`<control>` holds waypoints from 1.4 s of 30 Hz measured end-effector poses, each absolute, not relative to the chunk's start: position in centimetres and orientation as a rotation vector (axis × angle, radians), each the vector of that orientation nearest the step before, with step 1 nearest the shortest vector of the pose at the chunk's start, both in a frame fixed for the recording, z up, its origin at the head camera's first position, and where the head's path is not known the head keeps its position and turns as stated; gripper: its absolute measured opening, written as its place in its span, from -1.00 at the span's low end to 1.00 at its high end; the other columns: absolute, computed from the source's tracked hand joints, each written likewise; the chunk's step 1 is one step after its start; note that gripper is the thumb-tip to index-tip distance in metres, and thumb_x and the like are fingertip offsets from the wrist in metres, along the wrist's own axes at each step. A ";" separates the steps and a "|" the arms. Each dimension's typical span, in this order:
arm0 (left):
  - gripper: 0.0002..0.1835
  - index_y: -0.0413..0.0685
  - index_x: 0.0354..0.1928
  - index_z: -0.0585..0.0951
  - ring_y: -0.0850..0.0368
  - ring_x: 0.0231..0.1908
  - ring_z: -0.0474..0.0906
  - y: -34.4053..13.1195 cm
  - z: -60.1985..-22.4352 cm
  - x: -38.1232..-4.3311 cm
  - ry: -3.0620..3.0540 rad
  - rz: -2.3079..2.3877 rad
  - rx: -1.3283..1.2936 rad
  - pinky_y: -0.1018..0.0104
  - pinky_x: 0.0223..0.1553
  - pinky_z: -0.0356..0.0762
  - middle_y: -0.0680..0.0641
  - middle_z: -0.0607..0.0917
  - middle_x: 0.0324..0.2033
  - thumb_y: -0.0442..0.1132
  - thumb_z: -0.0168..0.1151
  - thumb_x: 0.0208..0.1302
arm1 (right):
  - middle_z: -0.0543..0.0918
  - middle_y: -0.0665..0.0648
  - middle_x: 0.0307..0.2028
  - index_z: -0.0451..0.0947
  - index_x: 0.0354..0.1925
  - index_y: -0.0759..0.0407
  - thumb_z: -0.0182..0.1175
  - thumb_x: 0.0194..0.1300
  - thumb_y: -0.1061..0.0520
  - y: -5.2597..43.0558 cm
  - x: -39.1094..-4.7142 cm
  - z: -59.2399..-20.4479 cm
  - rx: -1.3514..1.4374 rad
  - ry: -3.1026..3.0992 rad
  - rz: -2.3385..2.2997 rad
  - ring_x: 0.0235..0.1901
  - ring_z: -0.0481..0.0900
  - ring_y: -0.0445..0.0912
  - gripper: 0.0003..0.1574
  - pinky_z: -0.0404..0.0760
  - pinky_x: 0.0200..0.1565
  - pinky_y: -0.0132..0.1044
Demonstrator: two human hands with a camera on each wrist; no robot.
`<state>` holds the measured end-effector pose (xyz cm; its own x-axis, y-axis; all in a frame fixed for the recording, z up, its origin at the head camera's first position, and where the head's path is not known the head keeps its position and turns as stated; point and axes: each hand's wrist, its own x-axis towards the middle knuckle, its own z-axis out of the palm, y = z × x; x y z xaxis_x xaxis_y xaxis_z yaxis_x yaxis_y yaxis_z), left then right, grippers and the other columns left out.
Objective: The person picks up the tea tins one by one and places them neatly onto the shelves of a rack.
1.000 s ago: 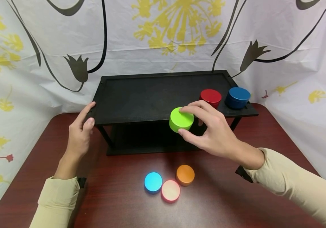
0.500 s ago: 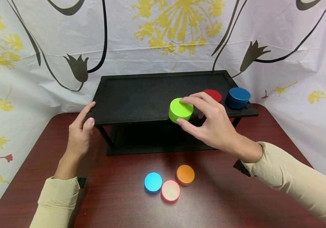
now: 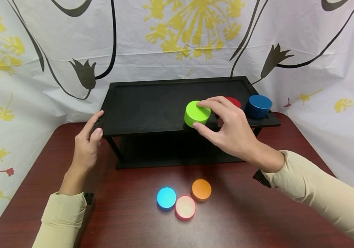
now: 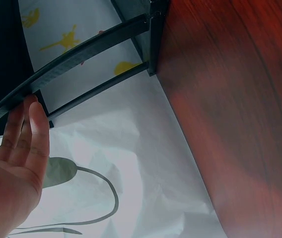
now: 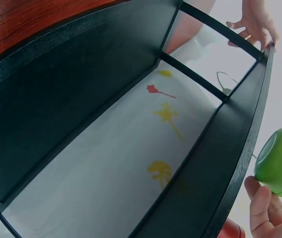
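Observation:
My right hand (image 3: 231, 125) pinches a lime-green round tin (image 3: 196, 115) between thumb and fingers, over the front edge of the black two-tier shelf (image 3: 155, 106). In the right wrist view a gap shows between the green tin (image 5: 280, 161) and the shelf board. A red tin (image 3: 234, 101), partly hidden behind my right hand, and a dark blue tin (image 3: 258, 106) stand at the right of the top board. My left hand (image 3: 85, 144) touches the shelf's left edge, its fingers (image 4: 37, 131) fairly straight in the left wrist view.
On the reddish-brown table (image 3: 127, 220) before the shelf sit a light blue tin (image 3: 166, 198), a pink-rimmed pale tin (image 3: 185, 207) and an orange tin (image 3: 201, 190). A white patterned cloth (image 3: 177, 65) hangs behind and at both sides.
My right hand has raised the green tin and carried it farther back, from before the shelf's front edge to over the top board. The left hand has stayed in place.

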<state>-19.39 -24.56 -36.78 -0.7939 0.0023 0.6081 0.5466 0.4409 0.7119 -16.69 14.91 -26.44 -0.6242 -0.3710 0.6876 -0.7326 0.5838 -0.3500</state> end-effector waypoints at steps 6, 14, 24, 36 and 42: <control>-0.49 0.01 0.40 0.46 0.25 -0.60 0.31 -24.5 -36.8 -19.4 -2.162 -1.348 -0.464 0.43 -0.50 0.29 -0.11 0.35 -0.59 -0.24 -0.03 0.42 | 0.60 0.11 0.04 0.61 0.13 0.20 0.44 0.17 0.08 14.9 -17.0 -26.5 0.857 -2.279 0.835 -0.28 0.49 -0.08 -0.44 0.36 -0.41 -0.41; -0.49 0.00 0.40 0.45 0.24 -0.61 0.30 -24.4 -36.7 -19.4 -2.164 -1.361 -0.463 0.43 -0.51 0.29 -0.08 0.35 -0.60 -0.24 -0.03 0.42 | 0.60 0.14 0.04 0.60 0.12 0.22 0.44 0.18 0.09 14.9 -17.4 -26.6 0.826 -2.314 0.835 -0.08 0.55 -0.05 -0.46 0.57 -0.16 -0.13; -0.48 -0.02 0.40 0.45 0.24 -0.61 0.30 -24.4 -36.8 -19.4 -2.162 -1.351 -0.474 0.43 -0.51 0.29 -0.06 0.34 -0.60 -0.24 -0.04 0.42 | 0.64 0.12 0.02 0.62 0.07 0.18 0.42 0.20 0.03 14.7 -17.6 -26.8 0.756 -2.349 0.777 -0.11 0.60 -0.03 -0.50 0.59 -0.12 -0.07; -0.49 0.02 0.41 0.45 0.23 -0.61 0.29 -24.6 -36.9 -19.4 -2.156 -1.345 -0.486 0.42 -0.51 0.28 0.04 0.34 -0.60 -0.23 -0.04 0.43 | 0.65 0.12 0.04 0.62 0.06 0.16 0.40 0.22 -0.04 14.5 -17.7 -27.1 0.680 -2.387 0.722 -0.12 0.63 -0.02 -0.50 0.59 -0.20 -0.05; -0.49 0.01 0.40 0.45 0.24 -0.63 0.28 -24.5 -37.0 -19.5 -2.152 -1.342 -0.494 0.42 -0.51 0.28 0.03 0.33 -0.61 -0.23 -0.05 0.43 | 0.66 0.12 0.06 0.61 0.07 0.15 0.39 0.23 -0.08 14.1 -17.7 -27.2 0.639 -2.408 0.681 -0.05 0.65 0.00 -0.48 0.60 -0.21 -0.04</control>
